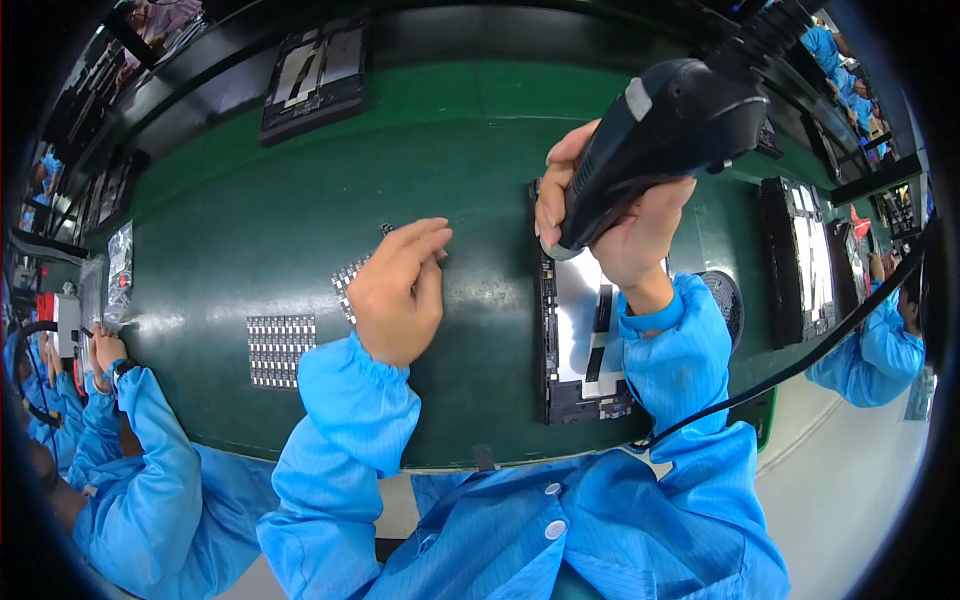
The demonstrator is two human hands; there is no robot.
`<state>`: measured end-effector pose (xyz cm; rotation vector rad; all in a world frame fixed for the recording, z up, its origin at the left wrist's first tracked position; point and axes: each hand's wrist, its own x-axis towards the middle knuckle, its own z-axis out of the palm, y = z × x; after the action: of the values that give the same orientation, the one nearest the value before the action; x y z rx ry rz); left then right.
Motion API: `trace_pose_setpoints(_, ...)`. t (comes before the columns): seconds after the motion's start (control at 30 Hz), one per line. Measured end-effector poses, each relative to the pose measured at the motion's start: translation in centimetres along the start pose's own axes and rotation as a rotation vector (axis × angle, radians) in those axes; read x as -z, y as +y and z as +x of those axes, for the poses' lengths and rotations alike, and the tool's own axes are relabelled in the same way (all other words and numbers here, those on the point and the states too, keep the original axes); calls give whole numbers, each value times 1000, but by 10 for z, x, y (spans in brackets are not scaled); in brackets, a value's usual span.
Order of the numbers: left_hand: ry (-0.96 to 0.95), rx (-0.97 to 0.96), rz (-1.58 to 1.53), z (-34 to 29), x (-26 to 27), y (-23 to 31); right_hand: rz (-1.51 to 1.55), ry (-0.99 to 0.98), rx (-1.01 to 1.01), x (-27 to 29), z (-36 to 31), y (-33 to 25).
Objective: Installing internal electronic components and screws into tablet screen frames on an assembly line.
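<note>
My right hand [640, 235] is wrapped round a black handheld tool [650, 130] with a ribbed side and a rounded grey end pointing down. It is raised above an opened flat device [575, 370] with a silvery plate and dark circuit edges; the tool and my arm hide part of that device. My left hand [395, 295] hovers at the middle left, fingers bent loosely and thumb apart from them, with nothing visible in it. Under it, partly hidden, lies a tilted sheet of small black-and-white pieces [343, 287]. A similar sheet [281, 351] lies flat to its left.
A black cable [800, 370] runs along the right side. More opened devices stand at the far left [315, 80] and right [805, 260]. A round dark object [725, 305] sits beside my right sleeve. A co-worker's hand [108, 350] is at the left near a clear bag [119, 270].
</note>
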<state>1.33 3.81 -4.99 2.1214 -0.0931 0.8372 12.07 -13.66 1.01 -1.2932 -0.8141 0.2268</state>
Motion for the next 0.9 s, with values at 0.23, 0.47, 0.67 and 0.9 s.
trace_pose_setpoints(0.23,-351,-337,-43,-40,-8,43,16,25,-16,-3,-4,5)
trace_pose_setpoints(0.47,-578,-480,48,-70,-27,84,154,107,133,-9,0,2)
trace_pose_setpoints(0.67,-410,-448,158,-59,-57,56,-49,289,157,29,-25,-49)
trace_pose_setpoints(0.9,-338,-344,411,102,-103,-37,200,284,-241,39,-98,-64)
